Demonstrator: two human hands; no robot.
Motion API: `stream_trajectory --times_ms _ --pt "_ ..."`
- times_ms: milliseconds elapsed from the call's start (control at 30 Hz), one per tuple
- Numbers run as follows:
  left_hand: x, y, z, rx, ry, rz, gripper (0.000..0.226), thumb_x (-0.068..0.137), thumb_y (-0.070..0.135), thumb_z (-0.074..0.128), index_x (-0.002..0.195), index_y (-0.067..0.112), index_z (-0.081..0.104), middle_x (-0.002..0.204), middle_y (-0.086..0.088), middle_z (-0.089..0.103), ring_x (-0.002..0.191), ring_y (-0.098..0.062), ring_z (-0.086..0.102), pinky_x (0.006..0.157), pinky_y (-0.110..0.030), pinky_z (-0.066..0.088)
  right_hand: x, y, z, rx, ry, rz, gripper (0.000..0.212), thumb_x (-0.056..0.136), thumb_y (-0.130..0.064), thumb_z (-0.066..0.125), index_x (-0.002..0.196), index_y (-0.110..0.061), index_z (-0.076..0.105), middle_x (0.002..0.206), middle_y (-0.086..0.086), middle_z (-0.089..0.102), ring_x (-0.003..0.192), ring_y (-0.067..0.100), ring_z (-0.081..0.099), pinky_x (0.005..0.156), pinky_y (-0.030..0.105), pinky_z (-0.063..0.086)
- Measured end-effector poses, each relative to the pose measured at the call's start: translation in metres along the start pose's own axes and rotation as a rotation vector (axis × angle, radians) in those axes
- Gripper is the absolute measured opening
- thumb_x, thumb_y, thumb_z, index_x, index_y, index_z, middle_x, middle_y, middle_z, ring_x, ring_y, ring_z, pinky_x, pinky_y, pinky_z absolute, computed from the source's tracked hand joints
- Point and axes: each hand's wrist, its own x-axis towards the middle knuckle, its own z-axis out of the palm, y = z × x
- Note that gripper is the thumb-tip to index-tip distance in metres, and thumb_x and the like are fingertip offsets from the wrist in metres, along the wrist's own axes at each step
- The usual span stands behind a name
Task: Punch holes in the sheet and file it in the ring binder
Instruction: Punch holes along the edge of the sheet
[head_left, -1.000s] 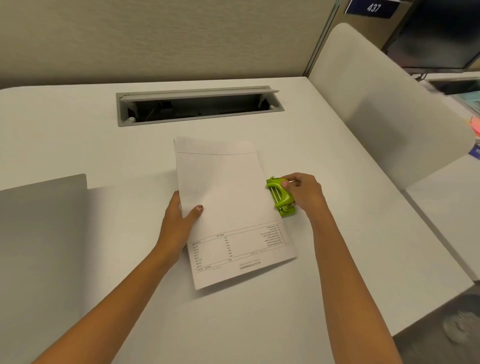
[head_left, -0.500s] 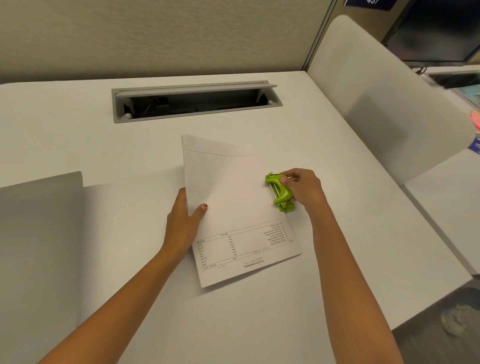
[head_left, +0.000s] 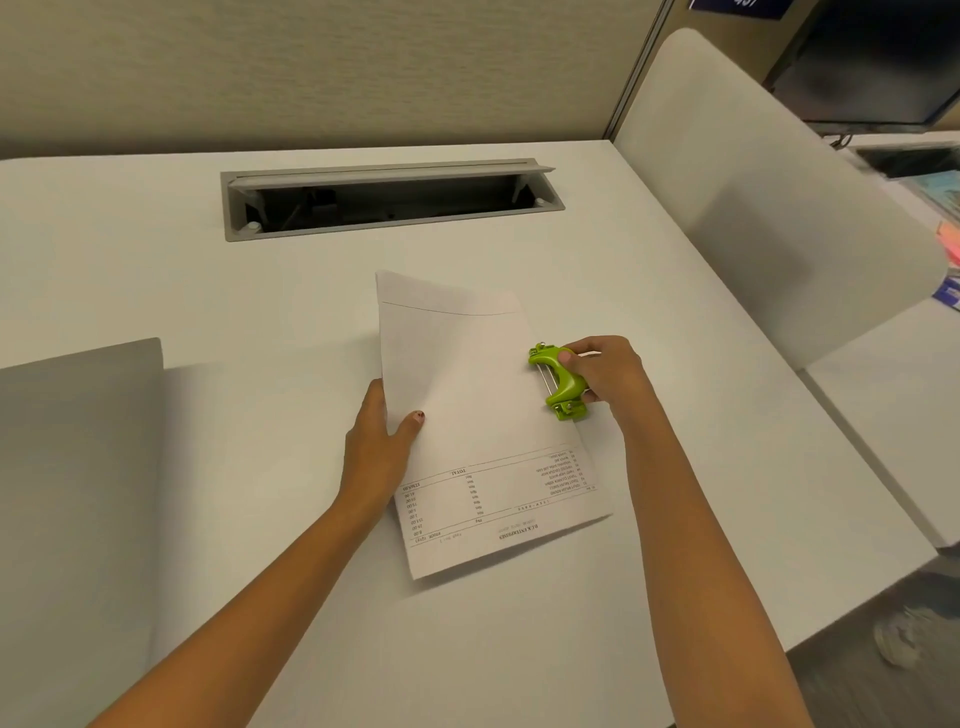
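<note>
While sheet (head_left: 470, 415) lies tilted on white desk (head_left: 675, 415), left hand (head_left: 376, 447) pins its left edge, fingers closed on paper; right hand (head_left: 605, 371) grips green hole punch (head_left: 558, 382) at sheet's right edge. Grey binder (head_left: 72, 493) lies at far left.

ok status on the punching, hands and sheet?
Left hand pinching sheet edge. Right hand gripping green punch at sheet's right edge. Grey binder left, clear.
</note>
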Motion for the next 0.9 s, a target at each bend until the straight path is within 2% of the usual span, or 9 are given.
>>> stream_trajectory --times_ms 167,300,367,533,600,667,733,767,900 --pt "-0.007 -0.003 0.003 0.002 0.028 -0.004 0.036 0.094 0.02 0.055 0.128 0.027 0.044 0.118 0.012 0.058 0.105 -0.017 0.058 0.085 -0.031 0.046 -0.003 -0.001 0.0 0.001 -0.001 0.003 0.021 0.087 -0.026 0.068 0.106 -0.016 0.07 0.096 0.011 0.066 0.067 0.018 0.059 0.051 0.024 0.049" --pt "-0.008 -0.002 0.005 -0.004 0.04 -0.01 0.037 0.094 0.02 0.055 0.129 0.025 0.044 0.12 0.009 0.059 0.104 -0.018 0.058 0.086 -0.032 0.047 -0.002 -0.003 -0.001 -0.023 -0.012 0.009 0.023 0.087 -0.026 0.068 0.107 -0.016 0.07 0.096 0.01 0.065 0.061 0.016 0.058 0.05 0.023 0.047" --pt "-0.009 -0.001 0.005 -0.006 0.045 -0.008 0.037 0.094 0.019 0.055 0.129 0.024 0.044 0.12 0.008 0.059 0.104 -0.018 0.058 0.085 -0.031 0.046 -0.002 -0.002 -0.002 -0.022 -0.023 0.019 0.023 0.087 -0.026 0.069 0.106 -0.015 0.069 0.096 0.01 0.066 0.068 0.019 0.06 0.051 0.023 0.048" --pt "-0.01 0.001 0.005 -0.002 0.044 -0.009 0.037 0.094 0.018 0.054 0.129 0.024 0.044 0.117 0.01 0.058 0.101 -0.016 0.057 0.081 -0.028 0.043 0.006 -0.005 -0.012 -0.011 -0.09 0.093 0.017 0.078 -0.025 0.079 0.082 -0.013 0.067 0.095 0.015 0.07 0.077 0.024 0.065 0.063 0.031 0.055" --pt "-0.01 0.001 0.005 0.0 0.044 -0.014 0.037 0.094 0.018 0.054 0.129 0.024 0.044 0.116 0.01 0.057 0.101 -0.017 0.057 0.082 -0.028 0.043 0.01 -0.008 -0.016 0.003 -0.113 0.146 0.028 0.076 -0.021 0.081 0.094 -0.002 0.07 0.097 0.018 0.069 0.08 0.024 0.062 0.076 0.036 0.056" --pt "-0.009 0.001 0.006 0.01 0.046 -0.017 0.037 0.094 0.019 0.054 0.13 0.024 0.043 0.115 0.011 0.056 0.102 -0.017 0.056 0.084 -0.029 0.044 0.013 -0.011 -0.017 0.008 -0.137 0.203 0.035 0.076 -0.02 0.081 0.101 0.001 0.067 0.09 0.016 0.064 0.075 0.022 0.058 0.076 0.034 0.055" --pt "-0.008 0.001 0.006 0.017 0.051 -0.017 0.036 0.094 0.018 0.054 0.129 0.023 0.044 0.115 0.01 0.057 0.102 -0.018 0.056 0.086 -0.031 0.045 0.015 -0.012 -0.016 -0.018 -0.158 0.248 0.032 0.077 -0.021 0.08 0.097 -0.003 0.063 0.079 0.012 0.059 0.065 0.018 0.052 0.067 0.029 0.051" --pt "-0.008 0.001 0.007 0.016 0.053 -0.02 0.036 0.094 0.018 0.054 0.128 0.023 0.044 0.115 0.01 0.057 0.102 -0.018 0.056 0.086 -0.031 0.045 0.017 -0.013 -0.014 -0.03 -0.159 0.262 0.031 0.077 -0.022 0.08 0.095 -0.004 0.061 0.075 0.011 0.058 0.064 0.018 0.051 0.068 0.029 0.05" --pt "-0.009 0.002 0.008 0.023 0.066 -0.036 0.036 0.095 0.019 0.052 0.13 0.021 0.042 0.115 0.009 0.054 0.1 -0.018 0.054 0.086 -0.032 0.045 0.023 -0.011 -0.009 -0.113 -0.139 0.259 0.031 0.078 -0.029 0.079 0.089 -0.007 0.06 0.071 0.01 0.056 0.077 0.024 0.052 0.088 0.035 0.051"
